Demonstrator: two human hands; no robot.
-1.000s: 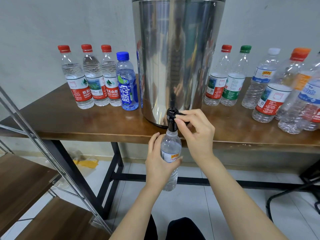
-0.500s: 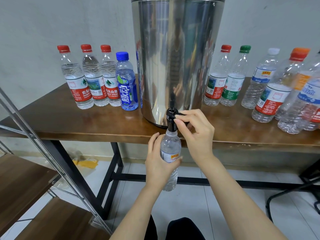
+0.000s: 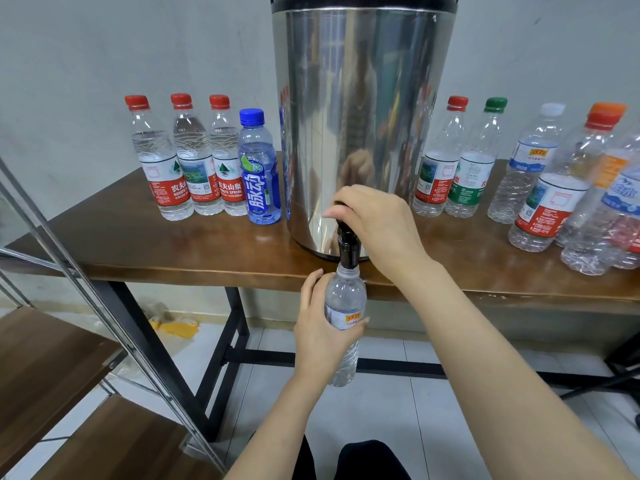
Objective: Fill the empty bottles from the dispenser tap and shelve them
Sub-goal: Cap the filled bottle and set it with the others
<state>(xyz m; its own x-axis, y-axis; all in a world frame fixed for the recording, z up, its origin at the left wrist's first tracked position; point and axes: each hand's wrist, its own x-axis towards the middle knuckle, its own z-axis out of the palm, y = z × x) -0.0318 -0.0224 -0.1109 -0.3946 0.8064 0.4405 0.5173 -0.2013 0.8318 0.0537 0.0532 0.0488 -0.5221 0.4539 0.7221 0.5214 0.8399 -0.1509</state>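
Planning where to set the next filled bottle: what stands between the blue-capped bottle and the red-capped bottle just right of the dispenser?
In the head view, only the steel dispenser stands between the blue-capped bottle and that red-capped bottle.

The right hand (image 3: 374,220), earlier pinching the short black plastic tap (image 3: 348,249) from the side, now lies cupped over the tap's top (knuckles raised, fingers hiding the lever), wrist higher than before.
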